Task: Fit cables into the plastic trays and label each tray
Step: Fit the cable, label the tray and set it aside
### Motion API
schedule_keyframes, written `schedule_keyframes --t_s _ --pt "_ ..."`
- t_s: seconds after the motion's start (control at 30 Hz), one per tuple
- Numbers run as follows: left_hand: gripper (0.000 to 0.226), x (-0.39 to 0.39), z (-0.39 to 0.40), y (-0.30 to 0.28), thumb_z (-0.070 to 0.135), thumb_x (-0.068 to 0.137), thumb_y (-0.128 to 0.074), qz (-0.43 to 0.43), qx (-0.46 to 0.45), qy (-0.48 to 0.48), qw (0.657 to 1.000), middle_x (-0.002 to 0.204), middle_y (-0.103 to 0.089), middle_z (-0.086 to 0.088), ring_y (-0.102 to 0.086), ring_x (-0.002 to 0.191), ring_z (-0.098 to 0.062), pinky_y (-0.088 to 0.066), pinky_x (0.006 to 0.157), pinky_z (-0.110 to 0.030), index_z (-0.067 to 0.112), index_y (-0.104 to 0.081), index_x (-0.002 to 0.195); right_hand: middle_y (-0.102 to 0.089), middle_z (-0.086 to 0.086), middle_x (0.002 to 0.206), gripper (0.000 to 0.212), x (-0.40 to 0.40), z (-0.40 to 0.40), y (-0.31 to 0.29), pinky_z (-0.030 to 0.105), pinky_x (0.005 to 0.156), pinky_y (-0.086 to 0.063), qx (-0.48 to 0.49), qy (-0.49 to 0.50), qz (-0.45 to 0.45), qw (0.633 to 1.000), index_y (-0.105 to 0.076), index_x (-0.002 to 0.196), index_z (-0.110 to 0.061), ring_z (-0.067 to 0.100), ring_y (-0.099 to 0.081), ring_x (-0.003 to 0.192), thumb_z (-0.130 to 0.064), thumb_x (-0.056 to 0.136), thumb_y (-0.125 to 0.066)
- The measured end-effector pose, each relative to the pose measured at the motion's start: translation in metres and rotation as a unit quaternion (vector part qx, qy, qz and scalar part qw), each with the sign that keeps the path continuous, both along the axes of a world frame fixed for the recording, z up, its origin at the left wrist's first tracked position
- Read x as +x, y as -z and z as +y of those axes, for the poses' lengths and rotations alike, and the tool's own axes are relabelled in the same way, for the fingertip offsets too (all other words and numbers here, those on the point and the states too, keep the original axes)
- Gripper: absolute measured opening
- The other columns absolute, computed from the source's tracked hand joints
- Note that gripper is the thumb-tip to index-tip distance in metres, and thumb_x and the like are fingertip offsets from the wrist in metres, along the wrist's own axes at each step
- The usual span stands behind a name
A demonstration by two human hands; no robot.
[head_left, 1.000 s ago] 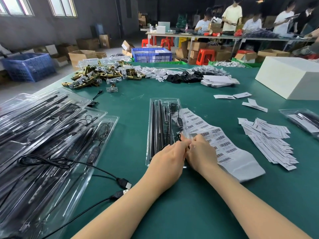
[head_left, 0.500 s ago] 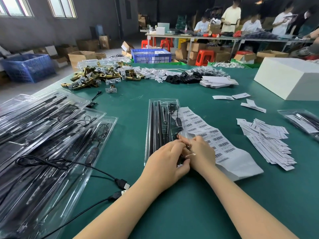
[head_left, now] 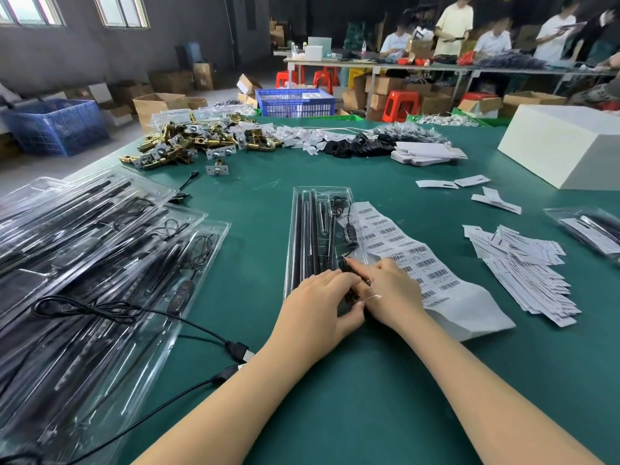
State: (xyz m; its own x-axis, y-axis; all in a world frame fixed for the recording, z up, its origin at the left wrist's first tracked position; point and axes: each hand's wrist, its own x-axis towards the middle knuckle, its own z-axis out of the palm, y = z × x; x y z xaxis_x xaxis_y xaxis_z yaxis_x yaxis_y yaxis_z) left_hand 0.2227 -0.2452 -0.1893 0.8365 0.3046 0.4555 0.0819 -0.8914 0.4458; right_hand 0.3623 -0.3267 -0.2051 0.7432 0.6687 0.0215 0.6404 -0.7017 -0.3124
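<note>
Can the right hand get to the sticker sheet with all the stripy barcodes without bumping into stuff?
Probably yes. The right hand is already right beside the barcode label sheet, which lies flat on the green table just to its right, partly under the wrist. Nothing stands between them; the hand is busy at the clear tray now.
</note>
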Motion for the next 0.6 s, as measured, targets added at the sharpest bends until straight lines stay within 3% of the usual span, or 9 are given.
schedule_keyframes --t_s 0.1,0.23,0.33,0.43,0.5,0.6 --pt "0.031 0.001 0.0 0.0 0.031 0.082 -0.064 0.022 0.029 0.009 0.999 0.099 -0.063 0.009 -0.051 0.093 -0.01 -0.024 0.076 -0.011 0.022 -0.061 0.111 -0.047 -0.003 0.11 0.043 -0.002 0.0 0.004 0.034 0.088 -0.039 0.026 0.018 -0.019 0.999 -0.041 0.139 -0.054 0.021 -0.052 0.107 -0.048 0.096 -0.043" --pt "0.031 0.001 0.002 0.0 0.038 0.086 -0.059 0.047 0.016 -0.001 0.999 0.104 -0.061 0.011 -0.05 0.097 -0.008 -0.022 0.073 -0.012 0.027 -0.055 0.115 -0.059 0.001 0.103 0.052 -0.007 -0.002 0.006 0.034 0.08 -0.044 0.149 0.067 0.003 0.987 -0.061 0.126 -0.027 0.023 -0.058 0.097 -0.058 0.084 -0.062" --pt "0.035 0.002 0.003 0.002 0.046 0.087 -0.052 0.084 0.021 -0.029 0.996 0.109 -0.06 0.011 -0.052 0.102 -0.012 -0.023 0.068 -0.017 0.028 -0.05 0.118 -0.065 -0.001 0.098 0.056 -0.012 -0.004 0.004 0.032 0.079 -0.047 0.214 0.095 0.024 0.972 -0.066 0.121 -0.025 0.021 -0.061 0.093 -0.058 0.076 -0.071" --pt "0.036 0.002 0.004 0.003 0.051 0.088 -0.048 0.103 0.048 -0.045 0.993 0.106 -0.059 0.009 -0.051 0.1 -0.015 -0.023 0.066 -0.023 0.023 -0.048 0.111 -0.067 -0.001 0.101 0.045 -0.015 -0.005 0.002 0.03 0.078 -0.047 0.208 0.093 0.025 0.973 -0.07 0.11 -0.026 0.019 -0.061 0.095 -0.058 0.079 -0.069" --pt "0.034 0.002 0.006 0.004 0.053 0.089 -0.047 0.111 0.055 -0.041 0.991 0.104 -0.058 0.007 -0.052 0.099 -0.016 -0.026 0.065 -0.026 0.021 -0.045 0.103 -0.066 0.001 0.106 0.039 -0.015 -0.008 0.001 0.03 0.079 -0.045 0.2 0.068 0.025 0.977 -0.07 0.113 -0.025 0.02 -0.06 0.099 -0.053 0.085 -0.065" --pt "0.039 0.002 0.008 0.006 0.053 0.09 -0.046 0.119 0.06 -0.034 0.99 0.108 -0.058 0.007 -0.052 0.101 -0.016 -0.032 0.068 -0.026 0.02 -0.048 0.111 -0.062 0.0 0.11 0.032 -0.01 -0.016 -0.003 0.025 0.075 -0.037 0.181 0.016 0.04 0.983 -0.067 0.121 -0.026 0.014 -0.056 0.097 -0.04 0.095 -0.057"
